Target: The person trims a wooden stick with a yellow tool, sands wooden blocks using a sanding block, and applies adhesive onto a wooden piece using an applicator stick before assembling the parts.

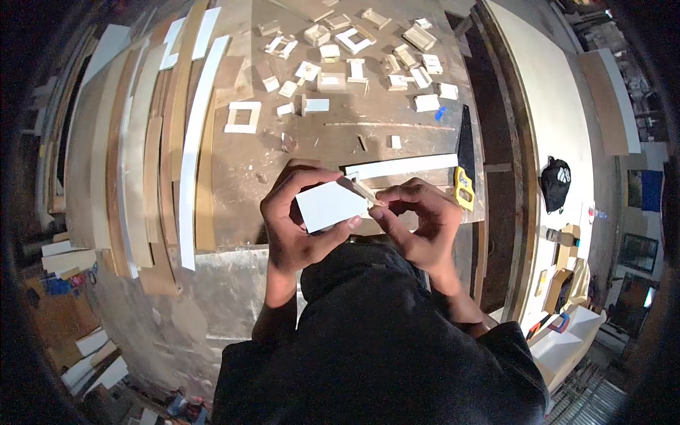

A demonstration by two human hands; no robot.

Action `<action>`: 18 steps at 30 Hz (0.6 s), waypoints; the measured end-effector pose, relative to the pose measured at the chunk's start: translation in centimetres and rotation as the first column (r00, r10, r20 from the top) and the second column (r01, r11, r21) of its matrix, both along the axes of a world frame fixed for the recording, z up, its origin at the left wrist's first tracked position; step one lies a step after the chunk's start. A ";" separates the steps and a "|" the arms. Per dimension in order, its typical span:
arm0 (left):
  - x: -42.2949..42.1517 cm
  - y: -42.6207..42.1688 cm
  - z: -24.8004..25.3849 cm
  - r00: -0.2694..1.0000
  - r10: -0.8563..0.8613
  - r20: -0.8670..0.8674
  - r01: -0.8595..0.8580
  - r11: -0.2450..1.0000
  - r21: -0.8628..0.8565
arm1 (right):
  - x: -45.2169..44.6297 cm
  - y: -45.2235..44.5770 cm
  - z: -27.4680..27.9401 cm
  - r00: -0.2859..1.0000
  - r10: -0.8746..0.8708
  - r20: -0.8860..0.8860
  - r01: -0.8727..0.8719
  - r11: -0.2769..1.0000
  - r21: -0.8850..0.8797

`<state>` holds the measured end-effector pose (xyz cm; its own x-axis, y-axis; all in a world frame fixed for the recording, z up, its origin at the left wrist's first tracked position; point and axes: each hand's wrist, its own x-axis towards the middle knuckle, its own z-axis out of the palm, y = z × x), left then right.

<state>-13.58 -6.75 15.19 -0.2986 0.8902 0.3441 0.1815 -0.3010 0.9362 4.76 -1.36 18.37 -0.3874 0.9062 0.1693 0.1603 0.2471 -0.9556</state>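
A white-faced panel [327, 207] is gripped between the thumb and curved fingers of the left hand [284, 221]; at its right end, a thin wooden strip [366, 191] is pinched by the right hand [426, 232], above the near edge of the worktable [234, 191].

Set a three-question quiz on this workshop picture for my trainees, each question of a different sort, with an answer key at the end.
1. Multiple choice. Which tool lies near the right edge of the table?
A) a hammer
B) a handsaw
C) a power drill

2. True or false. The left hand holds a white-faced piece, while the right hand pinches a thin piece.

3. Fill in the blank. In the picture, the long strips lie to the ____ of the scattered small wooden pieces.

Key:
1. B
2. True
3. left
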 end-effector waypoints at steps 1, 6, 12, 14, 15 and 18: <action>0.4 0.2 0.1 1.000 -0.004 0.021 0.004 1.000 0.002 | 0.4 -0.2 0.3 1.000 -0.003 -0.004 0.003 1.000 0.002; 2.3 1.1 0.9 0.998 -0.008 -0.066 0.012 0.998 0.068 | 2.2 0.1 2.1 0.996 -0.047 0.070 0.042 0.996 0.080; 5.2 1.7 2.2 0.989 0.037 -0.141 -0.029 0.998 0.061 | 4.9 1.0 2.3 0.995 0.008 0.099 -0.018 0.995 0.100; 6.3 2.2 2.4 1.000 -0.003 -0.008 0.004 0.997 0.079 | 5.6 1.2 2.7 0.996 0.004 0.089 -0.012 0.996 0.089; 6.9 2.1 2.6 1.000 -0.010 0.012 0.009 0.998 0.070 | 6.1 1.3 2.8 0.996 -0.008 0.088 0.001 0.997 0.078; 7.9 2.1 3.3 0.994 0.009 -0.105 -0.005 0.999 0.040 | 7.5 1.6 2.5 0.998 0.018 0.064 -0.023 0.996 0.081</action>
